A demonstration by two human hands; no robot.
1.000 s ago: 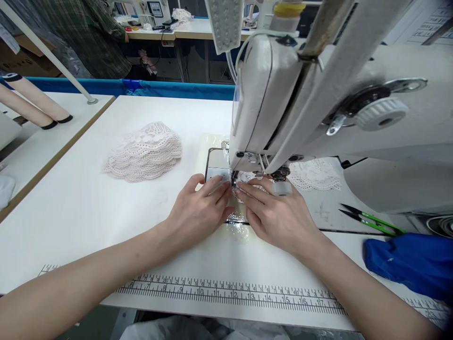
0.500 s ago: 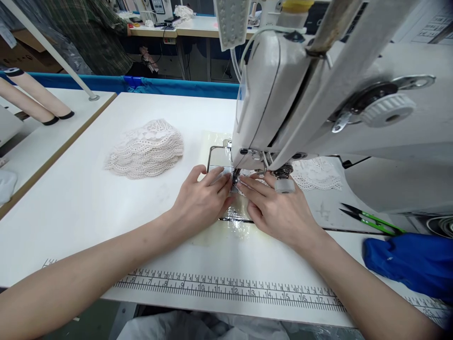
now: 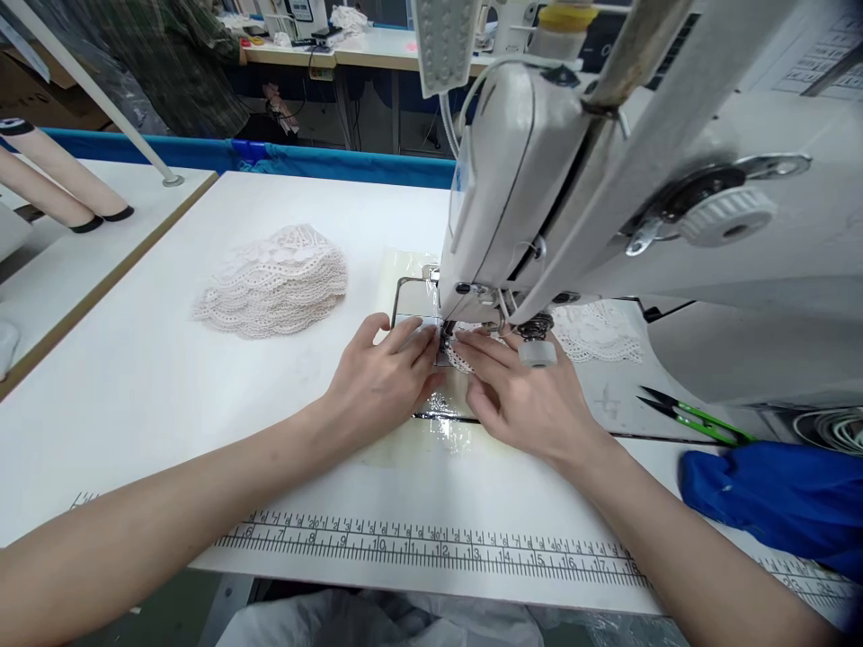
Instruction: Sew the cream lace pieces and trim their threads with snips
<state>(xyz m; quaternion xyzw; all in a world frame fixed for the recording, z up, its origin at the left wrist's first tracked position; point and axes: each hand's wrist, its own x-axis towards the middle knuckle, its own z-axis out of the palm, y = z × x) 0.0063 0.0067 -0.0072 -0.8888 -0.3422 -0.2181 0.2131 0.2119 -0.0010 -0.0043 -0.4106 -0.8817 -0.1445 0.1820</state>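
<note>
My left hand (image 3: 386, 376) lies palm down just left of the presser foot (image 3: 446, 336) of a white sewing machine (image 3: 502, 171), its fingers stretched toward the needle area. To the right of the foot, my right hand (image 3: 532, 395) rests with its fingers extended over a small piece of white lace (image 3: 459, 358). Only the scalloped edge of that piece shows; fingers and machine head cover the rest. Both hands are open, fingers flat on the work. More white lace (image 3: 597, 332) lies behind my right hand, under the machine arm.
A stack of lace pieces (image 3: 273, 283) sits left on the white table (image 3: 202, 395). Green-handled thread snips (image 3: 698, 418) and blue cloth (image 3: 775, 494) lie right. A ruler strip (image 3: 431, 548) runs along the front edge. Beyond, a person in a checked shirt (image 3: 172, 67) stands near another table.
The view has shifted slightly. More of the lace edge shows beside my right fingertips, and a small metal lever now appears in the machine head's slot. Both hands stay nearly in place.
</note>
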